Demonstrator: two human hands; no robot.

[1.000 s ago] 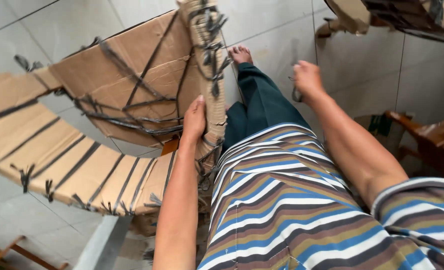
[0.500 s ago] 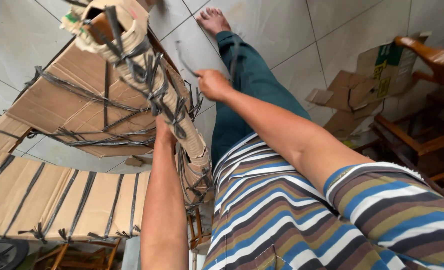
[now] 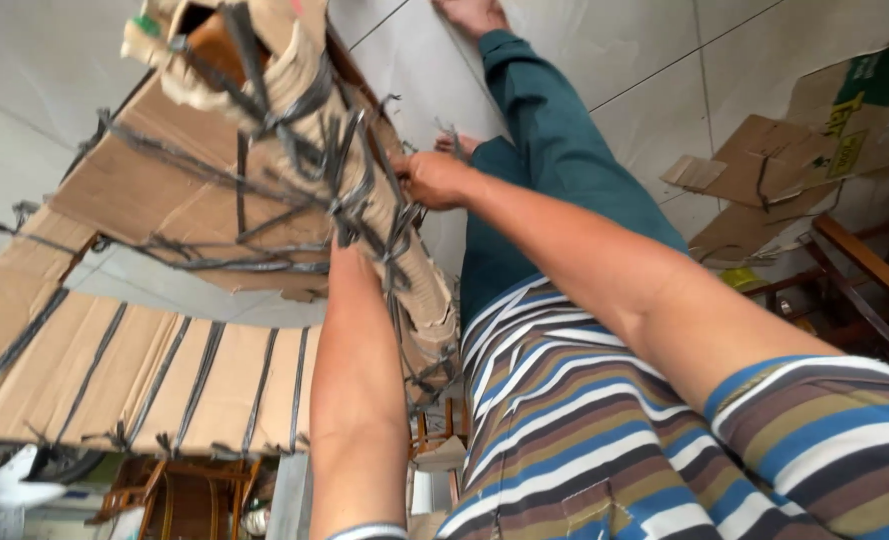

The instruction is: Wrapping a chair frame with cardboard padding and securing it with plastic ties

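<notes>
A bundle of folded brown cardboard [image 3: 295,90], tied with black plastic straps, stands tilted on its edge in front of me. My right hand [image 3: 433,180] is closed on the straps at the bundle's right side. My left hand [image 3: 350,262] reaches up into the bundle's near edge and holds it; its fingers are hidden among the straps and cardboard. My legs in teal trousers [image 3: 555,160] stretch out over the tiled floor, with one bare foot [image 3: 473,14] at the top.
A second strapped cardboard bundle [image 3: 165,210] lies behind the held one. A wide flat stack of strapped cardboard [image 3: 135,370] lies at lower left. Loose cardboard boxes [image 3: 815,140] and wooden chair frames [image 3: 865,280] are at the right. More wooden furniture [image 3: 165,500] shows below.
The bundle has tipped closer to the camera. My right hand has moved from beside my leg onto the straps. The view has shifted left and down.
</notes>
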